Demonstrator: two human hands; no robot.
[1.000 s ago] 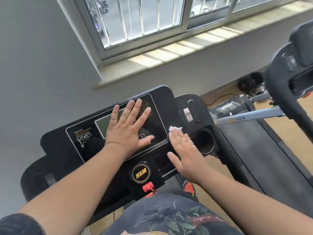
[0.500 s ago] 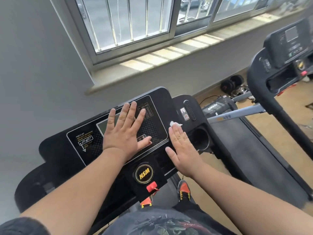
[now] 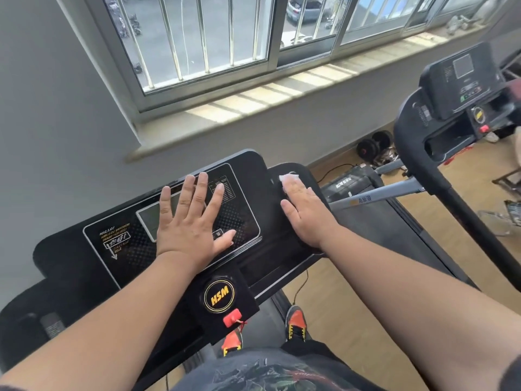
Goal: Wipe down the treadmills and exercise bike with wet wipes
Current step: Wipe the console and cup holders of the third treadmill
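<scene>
At the left of the treadmill console [image 3: 70, 258], the printed greeting panel and the small display screen [image 3: 149, 218] sit bare. The left hand [image 3: 191, 224] lies flat on the control panel just right of that screen, fingers straight and spread, holding nothing; it looks to be bracing the person. Its palm and thumb rest on or near the buttons, so leaning harder could press a key and start the belt or change a setting. Below it, at the console's near edge, are the round HSM badge [image 3: 219, 295] and the red safety key [image 3: 233, 320].

Further right, the right hand [image 3: 306, 213] presses flat on the console's right wing, fingers straight and together, with the wet wipe [image 3: 289, 177] pinned under the fingertips; only a white bunched corner shows beyond them, near the wing's far edge. Nothing curls round the wipe, so it could slide out from under the fingers and drop off that edge, or bunch up and leave part of the wing unwiped. At the far right the second treadmill [image 3: 462, 88] looks not yet attended to.
</scene>
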